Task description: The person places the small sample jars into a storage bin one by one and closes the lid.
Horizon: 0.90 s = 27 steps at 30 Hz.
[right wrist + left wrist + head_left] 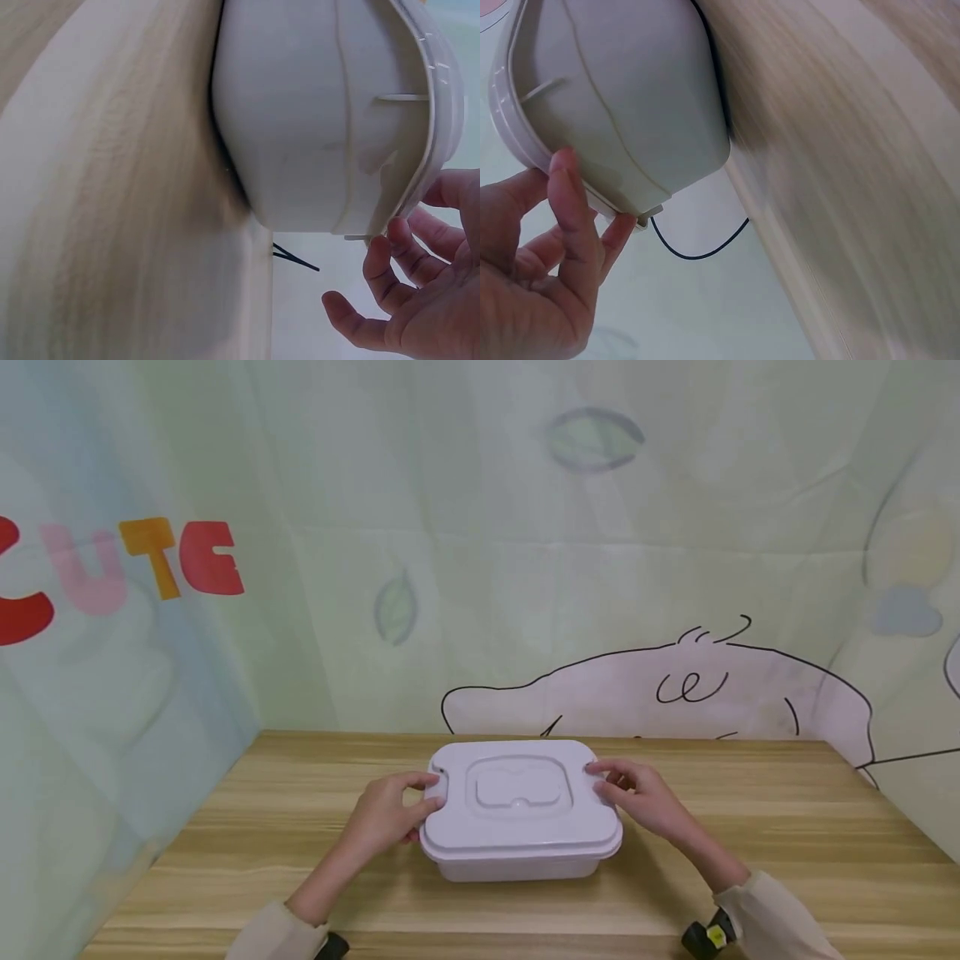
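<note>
A white plastic storage box (517,868) stands on the wooden table with its white lid (517,831) on top. My left hand (386,814) grips the lid's left edge, thumb and index finger on the upper side. In the left wrist view, other fingers of the left hand (562,255) curl under the rim. On the opposite side, my right hand (648,797) pinches the right edge of the lid. The right wrist view shows fingers of the right hand (427,277) at the rim's underside, with one finger standing off. The box's contents are hidden.
Light wood-grain tabletop (300,860) spreads around the box. A printed curtain (337,568) with cartoon drawings and letters hangs behind the table's far edge and at both sides. Black wrist devices (705,939) show near the sleeves.
</note>
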Tool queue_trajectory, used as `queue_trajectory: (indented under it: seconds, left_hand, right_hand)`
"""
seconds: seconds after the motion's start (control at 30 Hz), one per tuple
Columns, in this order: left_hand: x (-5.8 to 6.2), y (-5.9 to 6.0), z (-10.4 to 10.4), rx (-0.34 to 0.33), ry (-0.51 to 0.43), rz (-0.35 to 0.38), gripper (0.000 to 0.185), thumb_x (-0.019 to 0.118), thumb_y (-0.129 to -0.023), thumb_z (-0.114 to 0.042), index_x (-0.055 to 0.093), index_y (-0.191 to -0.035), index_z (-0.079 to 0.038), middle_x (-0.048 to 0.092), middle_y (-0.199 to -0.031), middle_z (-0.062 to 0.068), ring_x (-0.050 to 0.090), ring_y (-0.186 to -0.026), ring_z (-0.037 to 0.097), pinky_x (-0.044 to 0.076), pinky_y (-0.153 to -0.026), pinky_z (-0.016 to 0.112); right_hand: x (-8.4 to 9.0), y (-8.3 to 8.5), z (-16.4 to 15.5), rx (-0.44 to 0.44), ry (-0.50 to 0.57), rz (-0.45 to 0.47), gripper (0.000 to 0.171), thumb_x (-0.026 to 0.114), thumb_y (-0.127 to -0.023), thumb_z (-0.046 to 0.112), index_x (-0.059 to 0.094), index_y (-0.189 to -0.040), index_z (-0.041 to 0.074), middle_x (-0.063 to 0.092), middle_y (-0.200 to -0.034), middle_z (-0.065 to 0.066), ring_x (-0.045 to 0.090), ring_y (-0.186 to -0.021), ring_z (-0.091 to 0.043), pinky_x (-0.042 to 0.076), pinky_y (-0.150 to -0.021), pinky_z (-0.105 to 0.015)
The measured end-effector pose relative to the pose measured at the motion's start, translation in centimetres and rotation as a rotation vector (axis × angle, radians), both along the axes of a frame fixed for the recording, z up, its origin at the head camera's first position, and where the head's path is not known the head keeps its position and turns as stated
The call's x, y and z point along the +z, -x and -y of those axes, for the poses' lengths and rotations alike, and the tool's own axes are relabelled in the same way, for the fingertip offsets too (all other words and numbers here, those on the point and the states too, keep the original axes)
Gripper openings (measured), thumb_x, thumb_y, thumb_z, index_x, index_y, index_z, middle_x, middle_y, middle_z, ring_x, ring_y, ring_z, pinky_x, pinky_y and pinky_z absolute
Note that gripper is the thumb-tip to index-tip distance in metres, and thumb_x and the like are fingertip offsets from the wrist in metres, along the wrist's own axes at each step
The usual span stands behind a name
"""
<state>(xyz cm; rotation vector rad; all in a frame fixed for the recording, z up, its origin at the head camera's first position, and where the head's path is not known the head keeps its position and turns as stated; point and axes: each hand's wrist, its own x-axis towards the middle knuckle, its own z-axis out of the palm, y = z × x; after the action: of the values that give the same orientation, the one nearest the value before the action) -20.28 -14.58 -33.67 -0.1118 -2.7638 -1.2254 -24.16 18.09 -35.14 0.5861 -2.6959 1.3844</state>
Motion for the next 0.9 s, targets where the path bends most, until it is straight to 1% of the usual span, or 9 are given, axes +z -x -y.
queue_trajectory:
  seconds: [0.13,0.4,0.5,0.6,0.67,0.7,0.77,0.83,0.9]
  left_hand:
    - [0.1,-0.1,-0.1,0.002,0.009,0.006,0.033,0.070,-0.079,-0.016,0.065,-0.110,-0.006,0.065,-0.095,0.011,0.051,-0.040,0.013,0.044,-0.041,0.025]
    - [0.3,-0.3,-0.4,-0.021,0.017,-0.004,0.033,0.070,-0.079,-0.015,0.065,-0.110,-0.005,0.065,-0.091,0.009,0.052,-0.041,0.015,0.044,-0.041,0.025]
    - [0.3,-0.2,-0.5,-0.023,0.019,-0.002,0.032,0.070,-0.080,-0.015,0.065,-0.110,-0.006,0.065,-0.085,0.008,0.051,-0.041,0.014,0.043,-0.041,0.024]
    - [0.2,0.0,-0.4,-0.033,0.019,-0.003,0.032,0.069,-0.080,-0.016,0.065,-0.111,-0.006,0.064,-0.083,0.006,0.050,-0.041,0.013,0.043,-0.041,0.024]
    - [0.1,0.0,-0.2,-0.055,0.006,-0.003,0.032,0.068,-0.081,-0.017,0.065,-0.111,-0.006,0.063,-0.084,0.007,0.051,-0.042,0.013,0.043,-0.042,0.024]
    - [0.0,0.0,0.0,-0.070,-0.004,-0.005,0.032,0.068,-0.082,-0.018,0.064,-0.112,-0.006,0.064,-0.088,0.008,0.052,-0.044,0.014,0.044,-0.043,0.025]
    - [-0.1,-0.1,0.4,-0.099,-0.014,-0.021,0.033,0.066,-0.084,-0.019,0.063,-0.114,-0.005,0.064,-0.099,0.009,0.056,-0.053,0.014,0.046,-0.048,0.025]
    - [-0.2,-0.1,1.0,-0.115,-0.029,-0.037,0.034,0.064,-0.086,-0.020,0.061,-0.116,-0.006,0.063,-0.108,0.011,0.061,-0.068,0.018,0.049,-0.055,0.027]
    - [-0.3,-0.2,1.6,-0.122,-0.028,-0.067,0.035,0.062,-0.087,-0.022,0.059,-0.118,-0.006,0.060,-0.116,0.013,0.062,-0.084,0.022,0.052,-0.065,0.031]
  right_hand:
    - [0.0,-0.2,-0.1,-0.007,-0.011,0.029,0.030,0.059,-0.088,0.013,0.060,-0.115,0.002,0.057,-0.084,-0.007,0.050,-0.072,-0.018,0.041,-0.052,-0.022]
    - [-0.1,-0.9,-0.2,-0.039,-0.011,0.061,0.035,0.059,-0.089,0.018,0.057,-0.120,0.003,0.055,-0.085,-0.005,0.049,-0.074,-0.017,0.041,-0.053,-0.023]
    - [-0.1,-1.0,-0.3,-0.048,-0.001,0.062,0.035,0.059,-0.089,0.018,0.057,-0.120,0.003,0.055,-0.085,-0.005,0.049,-0.074,-0.017,0.040,-0.053,-0.023]
    - [-0.2,-1.0,-0.5,-0.036,-0.002,0.061,0.035,0.060,-0.089,0.019,0.058,-0.119,0.003,0.056,-0.086,-0.005,0.049,-0.074,-0.017,0.041,-0.053,-0.023]
    - [-0.2,-0.9,-0.9,-0.018,-0.008,0.051,0.035,0.060,-0.088,0.020,0.058,-0.119,0.003,0.058,-0.088,-0.006,0.051,-0.075,-0.018,0.042,-0.055,-0.024]
    - [-0.3,-0.9,-1.1,-0.009,-0.011,0.046,0.034,0.060,-0.089,0.020,0.058,-0.119,0.003,0.059,-0.088,-0.007,0.052,-0.075,-0.019,0.042,-0.056,-0.024]
    - [-0.3,-0.7,-1.7,0.001,-0.013,0.042,0.034,0.059,-0.089,0.020,0.057,-0.119,0.003,0.061,-0.090,-0.009,0.055,-0.076,-0.022,0.045,-0.059,-0.027]
    - [-0.3,-0.7,-2.3,0.003,-0.009,0.047,0.036,0.058,-0.090,0.021,0.055,-0.121,0.003,0.061,-0.094,-0.012,0.057,-0.079,-0.026,0.047,-0.064,-0.032]
    - [-0.2,-0.6,-3.0,-0.001,0.004,0.057,0.037,0.056,-0.090,0.021,0.053,-0.123,0.002,0.061,-0.098,-0.017,0.058,-0.083,-0.029,0.048,-0.070,-0.038]
